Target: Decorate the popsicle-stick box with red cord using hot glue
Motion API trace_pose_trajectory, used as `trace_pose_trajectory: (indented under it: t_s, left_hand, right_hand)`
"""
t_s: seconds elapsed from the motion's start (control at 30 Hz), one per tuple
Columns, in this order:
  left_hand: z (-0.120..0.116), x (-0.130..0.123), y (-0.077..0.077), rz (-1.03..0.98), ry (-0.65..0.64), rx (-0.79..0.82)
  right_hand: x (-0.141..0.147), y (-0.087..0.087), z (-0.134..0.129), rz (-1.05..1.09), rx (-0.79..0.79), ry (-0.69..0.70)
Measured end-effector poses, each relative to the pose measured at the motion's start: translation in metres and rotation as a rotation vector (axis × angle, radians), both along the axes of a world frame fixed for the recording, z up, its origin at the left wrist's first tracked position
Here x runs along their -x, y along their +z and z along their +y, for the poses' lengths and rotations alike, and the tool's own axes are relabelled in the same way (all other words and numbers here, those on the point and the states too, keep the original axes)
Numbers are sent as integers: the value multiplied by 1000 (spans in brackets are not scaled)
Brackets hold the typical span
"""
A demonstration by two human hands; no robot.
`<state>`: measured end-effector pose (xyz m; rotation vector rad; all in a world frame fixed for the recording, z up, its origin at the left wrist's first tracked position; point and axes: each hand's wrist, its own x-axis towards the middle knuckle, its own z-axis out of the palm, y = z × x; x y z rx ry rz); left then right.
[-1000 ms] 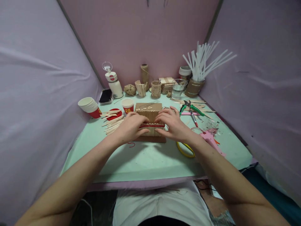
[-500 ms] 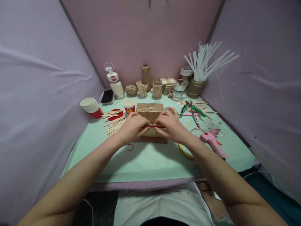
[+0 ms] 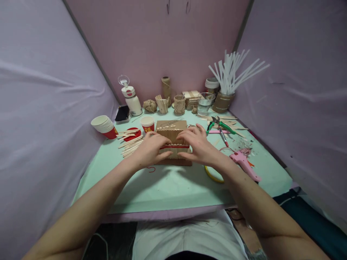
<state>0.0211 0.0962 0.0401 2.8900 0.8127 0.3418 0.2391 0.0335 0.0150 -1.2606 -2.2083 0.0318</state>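
Note:
A small box of craft sticks and cardboard (image 3: 177, 153) stands in the middle of the table, its cardboard lid (image 3: 173, 124) at the back. Along the top edge of its front wall lies a thin red strip (image 3: 177, 146). My left hand (image 3: 154, 148) is at the left end of this wall, thumb in front and fingers above, spread apart. At the right end, my right hand (image 3: 195, 145) has its fingers and thumb parted in the same way. Neither hand grips the strip; whether fingertips touch the box is hard to see.
Loose craft sticks (image 3: 132, 147), a red dish (image 3: 134, 134) and paper cups (image 3: 104, 127) lie left. On the right are green-handled pliers (image 3: 221, 124), a pink glue gun (image 3: 245, 166) and a yellow ring (image 3: 213, 175). A water cup (image 3: 204, 104) stands behind.
Both hands have loosened from their pinch on the red strip, thumbs dropping away from the fingers. The strip stays on the box's front edge. The view has shifted slightly.

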Motion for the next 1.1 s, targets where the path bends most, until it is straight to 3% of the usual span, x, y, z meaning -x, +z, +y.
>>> trace_pose_trajectory:
  t_s: [0.23, 0.67, 0.93, 1.1]
  left_hand:
    - [-1, -14, 2, 7, 8, 27]
    - [1, -19, -1, 6, -6, 49]
    - [1, -16, -3, -21, 8, 25]
    - [-2, -14, 6, 58, 34, 32]
  right_hand:
    - [-30, 12, -6, -50, 66, 31]
    - [-23, 11, 0, -32, 85, 97]
    - [-10, 8, 3, -30, 56, 45]
    - [-22, 1, -6, 73, 95, 25]
